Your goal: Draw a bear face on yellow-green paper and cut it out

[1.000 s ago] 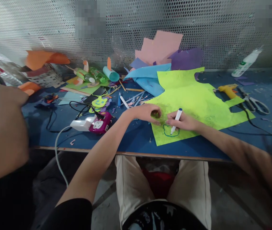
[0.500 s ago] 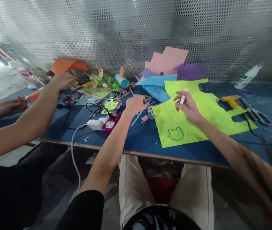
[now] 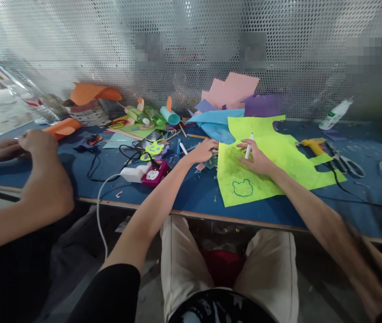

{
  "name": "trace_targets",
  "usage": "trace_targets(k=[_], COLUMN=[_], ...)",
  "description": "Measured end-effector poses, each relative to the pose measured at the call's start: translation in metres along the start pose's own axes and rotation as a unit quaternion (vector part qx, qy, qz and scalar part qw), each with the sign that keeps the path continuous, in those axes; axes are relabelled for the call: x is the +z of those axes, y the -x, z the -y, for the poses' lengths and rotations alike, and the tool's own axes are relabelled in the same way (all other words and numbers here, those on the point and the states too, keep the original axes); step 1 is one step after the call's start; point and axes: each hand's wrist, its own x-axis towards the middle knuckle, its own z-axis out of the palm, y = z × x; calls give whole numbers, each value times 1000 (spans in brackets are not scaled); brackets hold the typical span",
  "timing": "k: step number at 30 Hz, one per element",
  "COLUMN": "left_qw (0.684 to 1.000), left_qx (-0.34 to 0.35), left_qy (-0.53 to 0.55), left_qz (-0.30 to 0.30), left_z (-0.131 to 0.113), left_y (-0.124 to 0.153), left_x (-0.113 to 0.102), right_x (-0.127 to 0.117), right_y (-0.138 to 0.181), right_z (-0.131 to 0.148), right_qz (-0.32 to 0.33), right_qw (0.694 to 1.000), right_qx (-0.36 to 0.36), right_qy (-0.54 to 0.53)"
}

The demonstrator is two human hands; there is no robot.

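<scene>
A yellow-green paper sheet [image 3: 278, 152] lies on the blue table [image 3: 191, 193], with a small blue bear outline [image 3: 243, 187] drawn near its front corner. My right hand [image 3: 257, 160] rests on the sheet just above the outline, closed round a white marker [image 3: 248, 146] held nearly upright. My left hand [image 3: 204, 150] lies at the sheet's left edge among paper scraps, fingers stretched loosely toward the sheet and holding nothing that I can see.
Another person's arm [image 3: 39, 188] and hands [image 3: 2, 148] are on the table at the left. A pink device [image 3: 154, 174], a white charger [image 3: 133, 172] and cables lie left of my arm. A yellow glue gun [image 3: 314, 144], scissors [image 3: 345, 164] and a glue bottle [image 3: 335, 115] are right of the sheet. Coloured papers [image 3: 231, 89] pile against the mesh wall.
My right hand lifted the marker off the finished bear outline and has come back down onto the sheet above it. My left hand left the sheet and lies at its edge. The other person's arm pulled back.
</scene>
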Motion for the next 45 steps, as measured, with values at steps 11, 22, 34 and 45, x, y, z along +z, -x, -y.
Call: trace_targets(k=[11,22,34,45], left_qw=[975,996,874,870], left_qx=[180,54,-384,-442], left_qy=[35,-48,-216,-195], left_qz=[122,-47,-203,-97], left_z=[-48,-23,20,35], left_y=[-8,-7,31,35], left_x=[47,21,-28,-38], right_x=[3,4,1,2], right_y=[-6,-9,-8,-10], right_z=[-5,-25,-17,-20], right_qz=[-157,-117,-64,-134], right_qw=[974,990,997,990], right_qx=[-138,-51,-30,-29], right_qy=[-89,-55,-38,32])
